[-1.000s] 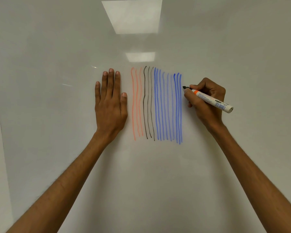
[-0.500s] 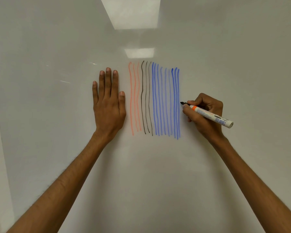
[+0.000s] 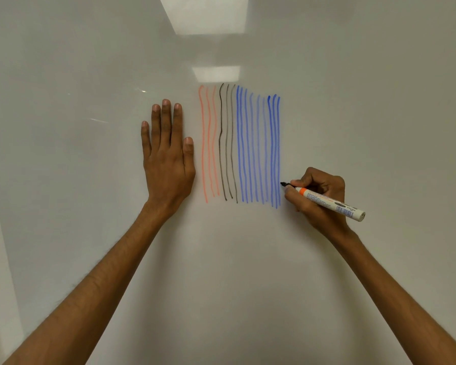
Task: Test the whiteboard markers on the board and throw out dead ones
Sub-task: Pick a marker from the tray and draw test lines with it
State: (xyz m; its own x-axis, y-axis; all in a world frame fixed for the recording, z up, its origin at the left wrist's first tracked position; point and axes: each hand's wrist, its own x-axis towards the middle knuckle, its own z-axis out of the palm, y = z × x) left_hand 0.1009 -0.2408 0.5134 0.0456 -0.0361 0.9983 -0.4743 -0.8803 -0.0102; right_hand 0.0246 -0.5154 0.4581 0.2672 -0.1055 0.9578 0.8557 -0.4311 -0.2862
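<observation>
Right hand [image 3: 321,184], pinching the white orange-banded marker [image 3: 334,204], has slid down the glossy whiteboard [image 3: 379,101] — no fresh stroke, probably dead.

left hand [image 3: 167,159] left of lines [image 3: 241,146], marker [image 3: 327,201] right

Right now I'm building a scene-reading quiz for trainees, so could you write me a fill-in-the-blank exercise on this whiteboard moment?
The right hand grips a marker with an ____ band near its tip.
The left hand lies ____ against the whiteboard, fingers straight.
After the orange lines come the black lines, then a group of ____ lines next to the marker's tip.
Missing words: orange; flat; blue.
</observation>
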